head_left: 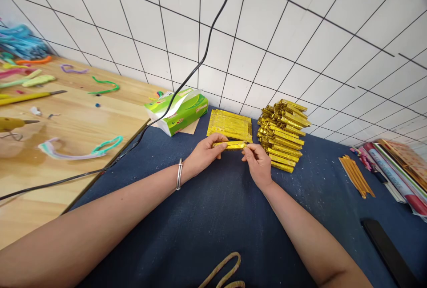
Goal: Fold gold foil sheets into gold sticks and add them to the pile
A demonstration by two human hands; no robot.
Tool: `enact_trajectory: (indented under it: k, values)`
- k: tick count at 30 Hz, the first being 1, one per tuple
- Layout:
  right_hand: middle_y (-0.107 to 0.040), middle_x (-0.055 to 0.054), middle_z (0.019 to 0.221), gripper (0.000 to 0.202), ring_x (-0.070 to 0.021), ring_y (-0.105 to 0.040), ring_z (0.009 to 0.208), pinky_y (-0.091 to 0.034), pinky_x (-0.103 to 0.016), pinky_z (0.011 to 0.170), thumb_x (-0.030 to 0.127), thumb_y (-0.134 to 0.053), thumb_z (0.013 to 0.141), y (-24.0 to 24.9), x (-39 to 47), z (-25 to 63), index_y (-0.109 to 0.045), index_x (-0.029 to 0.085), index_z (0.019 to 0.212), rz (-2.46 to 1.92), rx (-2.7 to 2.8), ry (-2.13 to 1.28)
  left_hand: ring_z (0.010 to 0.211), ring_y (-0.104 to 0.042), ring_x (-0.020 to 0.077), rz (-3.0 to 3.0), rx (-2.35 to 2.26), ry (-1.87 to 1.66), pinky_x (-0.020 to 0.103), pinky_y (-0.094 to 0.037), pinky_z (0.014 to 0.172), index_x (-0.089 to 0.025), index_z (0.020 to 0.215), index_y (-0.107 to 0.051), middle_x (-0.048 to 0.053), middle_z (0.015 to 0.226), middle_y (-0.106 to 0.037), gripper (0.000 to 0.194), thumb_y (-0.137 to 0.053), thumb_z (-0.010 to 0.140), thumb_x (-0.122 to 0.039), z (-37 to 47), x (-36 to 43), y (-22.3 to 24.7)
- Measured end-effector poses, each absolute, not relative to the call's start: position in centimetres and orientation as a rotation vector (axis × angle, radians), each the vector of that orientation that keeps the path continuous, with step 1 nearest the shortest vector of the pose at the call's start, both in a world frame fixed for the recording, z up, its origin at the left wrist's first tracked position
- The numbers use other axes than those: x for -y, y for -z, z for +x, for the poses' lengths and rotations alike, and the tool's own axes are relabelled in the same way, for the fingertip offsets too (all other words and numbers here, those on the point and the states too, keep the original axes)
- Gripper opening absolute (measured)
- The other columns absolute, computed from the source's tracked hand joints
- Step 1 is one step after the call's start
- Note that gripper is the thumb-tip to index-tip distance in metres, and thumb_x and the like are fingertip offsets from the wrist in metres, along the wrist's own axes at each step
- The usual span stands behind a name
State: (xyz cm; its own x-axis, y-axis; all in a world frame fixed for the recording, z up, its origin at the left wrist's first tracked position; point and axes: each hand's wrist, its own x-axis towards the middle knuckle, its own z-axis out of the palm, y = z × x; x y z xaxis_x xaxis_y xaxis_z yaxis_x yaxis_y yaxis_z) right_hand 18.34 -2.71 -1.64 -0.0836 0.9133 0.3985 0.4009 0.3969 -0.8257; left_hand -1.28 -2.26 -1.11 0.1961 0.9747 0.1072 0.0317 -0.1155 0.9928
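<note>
A narrow strip of folded gold foil paper (235, 145) stretches between my two hands above the dark blue cloth. My left hand (208, 149), with a silver bangle at the wrist, pinches its left end between thumb and fingers. At the other end, the fingertips of my right hand (258, 163) close on the strip. Just behind it lies a flat stack of gold foil paper (230, 123). To the right of that, a tall pile of folded gold foil strips (283, 134) leans near the wall, close to my right hand.
A green tissue pack (187, 110) stands behind my left hand. A black cable (190, 74) hangs across the view. Pipe cleaners and a yellow glue gun (15, 123) lie on the wooden table (80, 181). Rightward are brown sticks (356, 174), books (396, 168) and a black object (387, 248).
</note>
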Motion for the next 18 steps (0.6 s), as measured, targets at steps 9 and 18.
enact_trajectory:
  k: [9, 18]
  values:
    - [-0.060, 0.001, 0.078, 0.017, -0.0122, -0.058, 0.063, -0.050, -0.028, 0.064, 0.036, -0.051, 0.087, 1.59, 2.84, 18.35, -0.060, 0.024, 0.093, -1.165, 1.736, -0.614, 0.053, -0.043, 0.0072, 1.423, -1.077, -1.139, 0.018, -0.034, 0.048, -0.019, 0.095, -0.056, -0.004, 0.065, -0.049, 0.019, -0.052, 0.084, -0.035, -1.21, 2.14, 1.27]
    - [-0.059, 0.001, 0.076, 0.017, -0.0133, -0.059, 0.064, -0.048, -0.028, 0.066, 0.037, -0.051, 0.087, 1.74, 2.72, 18.48, -0.061, 0.025, 0.092, -1.176, 1.777, -0.589, 0.052, -0.042, 0.0070, 1.425, -1.104, -1.159, 0.018, -0.033, 0.048, -0.019, 0.093, -0.056, -0.004, 0.066, -0.050, 0.019, -0.053, 0.083, -0.035, -1.28, 2.08, 1.39]
